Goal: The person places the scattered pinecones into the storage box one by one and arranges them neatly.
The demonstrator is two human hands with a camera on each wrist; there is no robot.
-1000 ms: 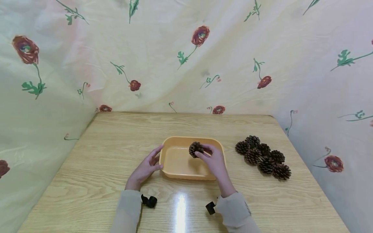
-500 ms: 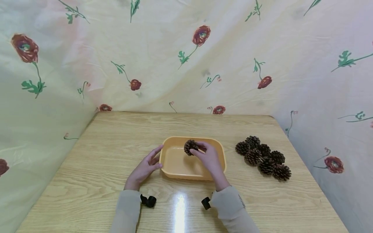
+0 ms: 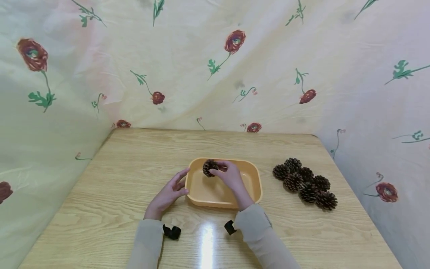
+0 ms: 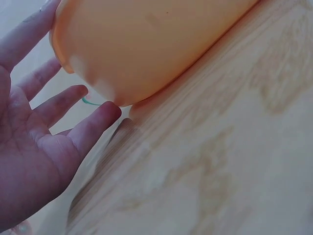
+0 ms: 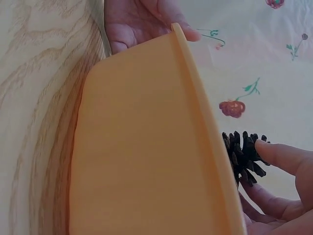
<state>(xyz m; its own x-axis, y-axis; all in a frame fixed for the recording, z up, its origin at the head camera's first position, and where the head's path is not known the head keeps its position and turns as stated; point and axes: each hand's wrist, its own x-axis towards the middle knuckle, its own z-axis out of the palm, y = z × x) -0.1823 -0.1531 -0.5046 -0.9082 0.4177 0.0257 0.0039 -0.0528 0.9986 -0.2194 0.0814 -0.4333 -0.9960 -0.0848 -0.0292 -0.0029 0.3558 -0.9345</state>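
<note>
Between thumb and fingers, my right hand (image 3: 231, 178) pinches a dark brown pine cone (image 3: 209, 168) over the far left part of an orange plastic tub (image 3: 215, 204). In the right wrist view the pine cone (image 5: 246, 155) shows just past the tub's rim (image 5: 198, 98), its lower part hidden by the tub wall. My left hand (image 3: 168, 194) rests against the tub's left end, fingers spread and fairly straight. The left wrist view has its fingertips (image 4: 108, 111) touching the tub's outside wall (image 4: 161, 49).
Several pine cones (image 3: 307, 183) lie in a cluster on the wooden table (image 3: 141, 160), right of the tub. A flower-patterned cloth (image 3: 188, 67) hangs behind the table and along both sides.
My right hand has moved left over the tub with the pine cone, from near its middle to its far left part. The left hand and the tub have stayed in place.
</note>
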